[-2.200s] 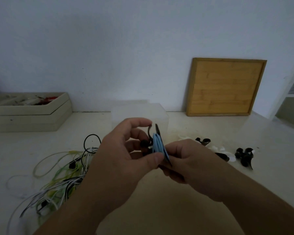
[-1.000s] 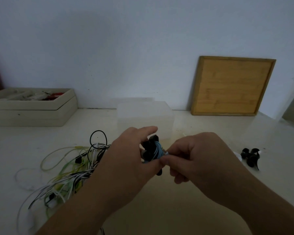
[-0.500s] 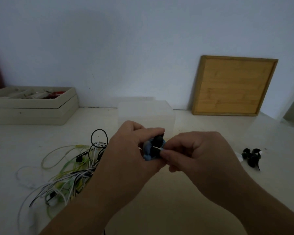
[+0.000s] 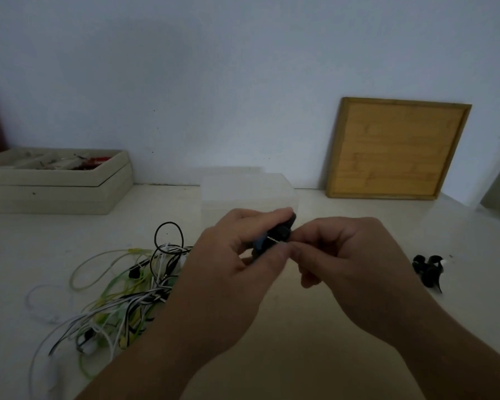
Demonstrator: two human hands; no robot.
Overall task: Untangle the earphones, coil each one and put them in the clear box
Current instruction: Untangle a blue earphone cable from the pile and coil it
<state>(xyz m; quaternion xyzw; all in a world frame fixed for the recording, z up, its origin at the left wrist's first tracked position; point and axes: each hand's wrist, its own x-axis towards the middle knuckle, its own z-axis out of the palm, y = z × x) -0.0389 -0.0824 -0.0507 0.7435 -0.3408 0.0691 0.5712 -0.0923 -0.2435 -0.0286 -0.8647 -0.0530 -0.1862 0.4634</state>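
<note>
Pale wall at back, cream tabletop (image 4: 41,241) in front. Far left of the fingers: beige divided tray (image 4: 55,183) against the wall, small red and white bits inside, not part of the job. Left of the fingers and nearer the camera: earphone tangle (image 4: 122,290), white, green and black cords knotted together, waiting to be sorted.

Left hand (image 4: 231,269) is raised over the tabletop, fingers (image 4: 260,217) clenched round the blue earphone coil (image 4: 272,238), probably to keep the loops from springing apart. Black parts show at the top of the coil.

Clear box (image 4: 248,192) sits just behind the fingers, close for the drop. Can't tell what's in it.

Right hand (image 4: 350,255) meets the left, fingers (image 4: 309,235) pinching a thin pale end of the same coil. It looks like the plug being tucked in to lock the wrap, so this one is judged nearly ready for the box.

Right of the fingers, well apart: small black earphone bundle (image 4: 427,269) on the tabletop, not boxed. Far right at back: wooden tray (image 4: 396,148) propped on edge against the wall.
</note>
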